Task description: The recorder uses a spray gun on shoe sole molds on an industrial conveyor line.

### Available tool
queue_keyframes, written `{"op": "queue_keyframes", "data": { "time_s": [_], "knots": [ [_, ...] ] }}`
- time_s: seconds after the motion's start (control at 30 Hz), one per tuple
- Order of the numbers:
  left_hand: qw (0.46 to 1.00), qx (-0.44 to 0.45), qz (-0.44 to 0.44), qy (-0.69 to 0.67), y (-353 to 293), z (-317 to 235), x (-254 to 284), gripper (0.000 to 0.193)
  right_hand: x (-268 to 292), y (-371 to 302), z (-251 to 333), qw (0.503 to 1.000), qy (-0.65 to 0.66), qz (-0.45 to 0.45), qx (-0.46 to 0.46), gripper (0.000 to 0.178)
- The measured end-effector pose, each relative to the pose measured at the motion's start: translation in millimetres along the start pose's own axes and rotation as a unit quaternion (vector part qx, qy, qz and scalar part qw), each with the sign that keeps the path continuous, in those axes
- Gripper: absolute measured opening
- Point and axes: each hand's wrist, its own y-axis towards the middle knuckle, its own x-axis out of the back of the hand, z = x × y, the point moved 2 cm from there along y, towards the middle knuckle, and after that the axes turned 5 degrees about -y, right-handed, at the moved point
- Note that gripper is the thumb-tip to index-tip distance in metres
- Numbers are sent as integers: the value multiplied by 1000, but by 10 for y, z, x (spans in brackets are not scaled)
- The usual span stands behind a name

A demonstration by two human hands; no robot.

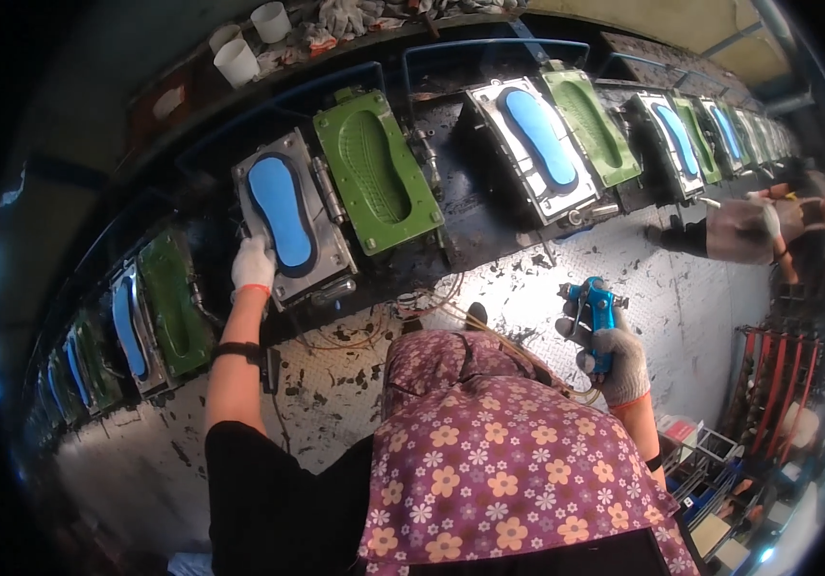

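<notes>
My left hand (254,265), in a white glove, is at the near left edge of a metal shoe-sole mould (321,252), its fingers bent against the rim. A blue sole (280,206) lies in that mould's cavity. The mould's green lid (382,182) is folded back on hinges to the right, showing a ribbed sole-shaped hollow. Off to the right, over the floor, my right hand (621,365), also gloved, is wrapped round a blue spray gun (597,305). Whether its trigger is pressed I cannot tell.
More opened moulds, such as one with a blue sole (539,134), line the dark bench on both sides. White cups (237,61) stand on the shelf behind. A co-worker (748,228) is at the right. A yellowish hose (499,334) trails near me; a red rack (779,389) stands at right.
</notes>
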Motion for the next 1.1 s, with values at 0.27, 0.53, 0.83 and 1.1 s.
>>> {"op": "queue_keyframes", "data": {
  "time_s": [0.27, 0.53, 0.83, 1.1],
  "knots": [
    [949, 21, 303, 81, -212, -217, 136, 34, 403, 44, 264, 1000, -7, -22, 8, 96],
    [795, -170, 461, -355, -711, -3104, 10, 28, 652, 692, 638, 999, 41, 11, 1, 84],
    [622, -262, 585, -450, -1230, -6073, -1073, 51, 1037, 1759, 1469, 912, -401, -17, 87, 98],
    [521, -21, 577, -629, -1231, -6201, -1555, 49, 900, 3518, 2379, 775, -578, 43, 254, 86]
  ]
}}
